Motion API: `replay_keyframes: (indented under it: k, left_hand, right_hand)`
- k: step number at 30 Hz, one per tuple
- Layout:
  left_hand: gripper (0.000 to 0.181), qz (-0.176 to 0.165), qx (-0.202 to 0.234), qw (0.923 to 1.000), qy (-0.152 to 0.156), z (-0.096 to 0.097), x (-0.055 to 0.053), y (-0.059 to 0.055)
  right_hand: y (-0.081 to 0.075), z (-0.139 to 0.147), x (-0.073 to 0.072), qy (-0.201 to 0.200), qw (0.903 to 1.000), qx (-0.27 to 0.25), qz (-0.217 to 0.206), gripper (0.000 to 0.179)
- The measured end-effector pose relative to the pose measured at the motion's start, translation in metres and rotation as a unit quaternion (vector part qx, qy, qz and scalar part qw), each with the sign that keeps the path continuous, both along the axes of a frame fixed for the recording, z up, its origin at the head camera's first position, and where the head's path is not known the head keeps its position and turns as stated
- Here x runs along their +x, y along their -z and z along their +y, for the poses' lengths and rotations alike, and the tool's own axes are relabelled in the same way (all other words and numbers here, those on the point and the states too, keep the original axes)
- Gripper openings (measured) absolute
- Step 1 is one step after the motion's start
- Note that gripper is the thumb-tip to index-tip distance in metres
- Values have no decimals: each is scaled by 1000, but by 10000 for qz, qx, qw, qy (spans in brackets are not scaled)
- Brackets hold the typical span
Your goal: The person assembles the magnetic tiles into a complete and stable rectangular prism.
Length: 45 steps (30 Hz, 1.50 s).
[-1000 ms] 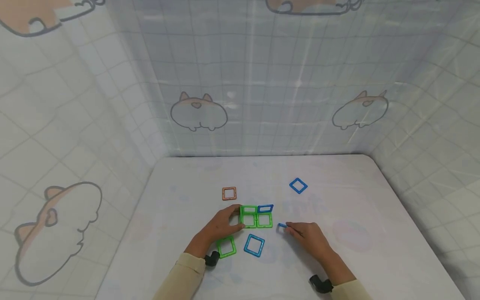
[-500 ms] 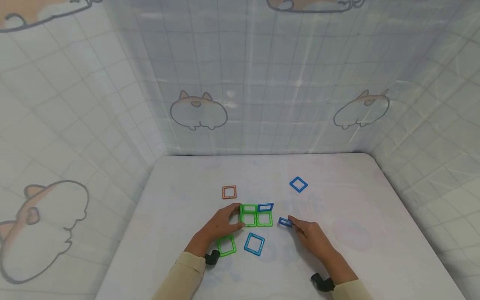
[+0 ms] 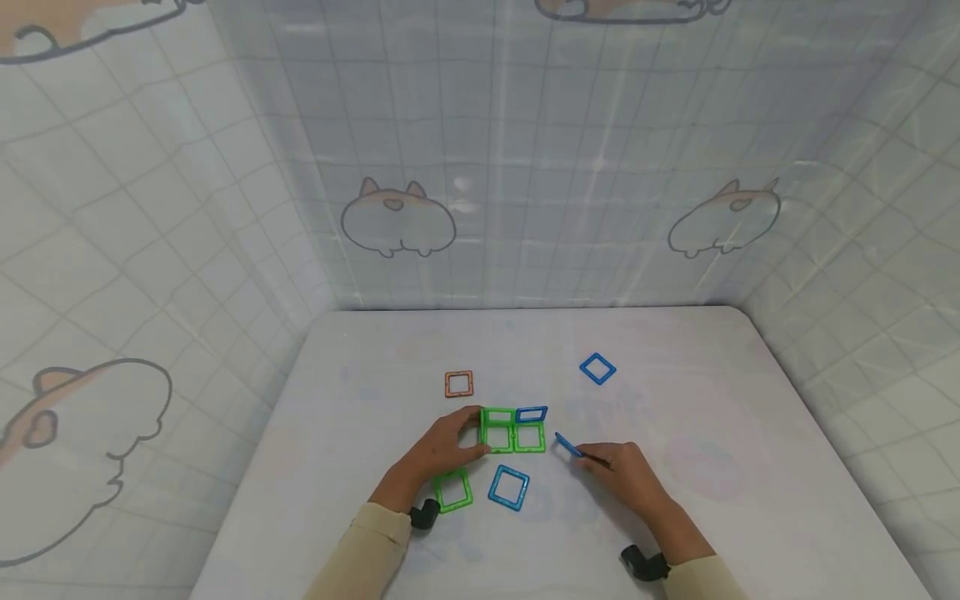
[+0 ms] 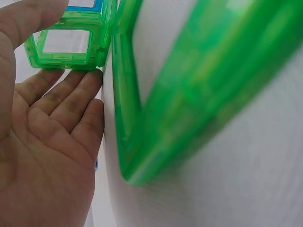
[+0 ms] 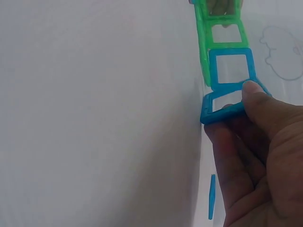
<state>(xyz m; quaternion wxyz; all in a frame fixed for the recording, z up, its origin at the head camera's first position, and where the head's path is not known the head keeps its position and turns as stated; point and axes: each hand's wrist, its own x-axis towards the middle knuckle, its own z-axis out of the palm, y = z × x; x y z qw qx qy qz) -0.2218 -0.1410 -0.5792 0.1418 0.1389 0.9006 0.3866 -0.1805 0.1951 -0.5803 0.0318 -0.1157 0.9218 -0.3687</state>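
Note:
Two green square magnetic tiles (image 3: 513, 437) lie side by side on the table, with green tiles standing at their left and back edges. A blue tile (image 3: 518, 415) stands at the back right, leaning outward. My left hand (image 3: 442, 446) grips the left end of this build, thumb at the front corner and fingers at the back. In the left wrist view, the fingers (image 4: 78, 101) reach behind the green wall. To the right of the build, my right hand (image 3: 622, 475) pinches another blue magnetic tile (image 5: 227, 112) by its edge, tilted, thumb on top and fingers beneath.
A loose green tile (image 3: 469, 487) lies by my left wrist, and a light blue tile (image 3: 524, 494) lies in front of the build. Farther back are an orange tile (image 3: 459, 395) and a blue tile (image 3: 588, 360). Patterned curtains surround the white table (image 3: 375, 350).
The blue tile in my right hand turned to show its face, then swung round to a slanted, nearly edge-on position. My left hand and the build have stayed in place.

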Motion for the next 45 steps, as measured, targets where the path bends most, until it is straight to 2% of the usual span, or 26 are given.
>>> replay_keyframes:
  k: [13,17,23,28,45]
  left_hand:
    - [72,-29,-4,10000,-21,-1,1,-2]
    - [71,-23,6,10000,-9,-2,1,-3]
    - [72,-71,-32,10000,-54,-2,0,-3]
    - [72,-60,-22,10000,-25,-2,0,-4]
    - [71,-65,-59,10000,3,-2,-1,-7]
  right_hand:
    - [-8,-12,-2,10,9998,166,52,24]
    - [-6,-20,-5,173,9997,-144,87,22]
    - [-2,-33,-9,532,9964,-638,-182,18]
    - [-1,-42,-10,635,9932,-897,-375,17]
    - [-2,-59,-11,860,9881,-1249,-253,19]
